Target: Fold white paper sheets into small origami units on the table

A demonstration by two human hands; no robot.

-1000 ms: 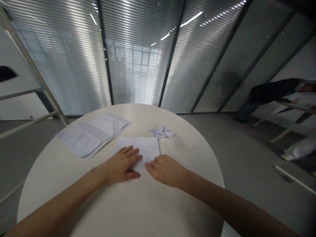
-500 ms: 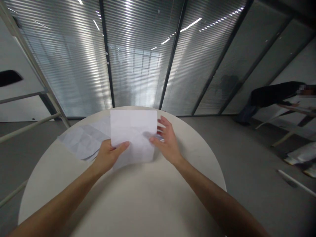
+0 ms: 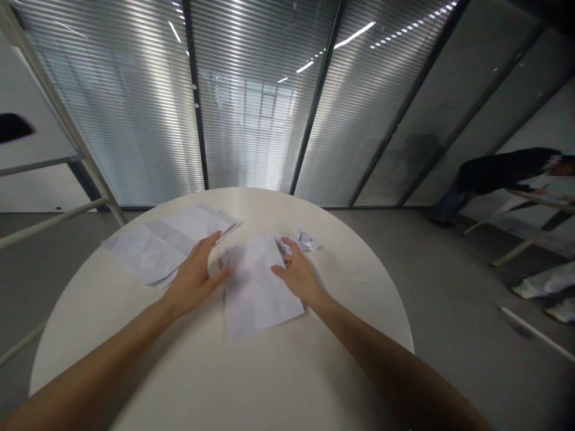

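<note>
A white sheet of paper (image 3: 258, 293) with faint creases lies low over the table, turned slightly askew. My right hand (image 3: 300, 276) is at its right edge, thumb over the paper and fingers curled at the side, closed on that edge. On the other side, my left hand (image 3: 194, 278) is open, thumb spread from the fingers. Its thumb tip reaches the sheet's blurred left edge; whether it touches is unclear. Just beyond my right fingers sits a small folded or crumpled piece of white paper (image 3: 308, 241).
Creased paper sheets (image 3: 162, 242) lie overlapping on the left of the round white table (image 3: 359, 287). Behind stands a glass partition with blinds (image 3: 251, 131). A whiteboard frame (image 3: 96, 173) is at left. A person (image 3: 498, 170) bends over another table at far right.
The sheet has come down from a raised position towards the tabletop and turned. My left hand has let go of it, while my right has closed on its edge. The small folded paper is uncovered.
</note>
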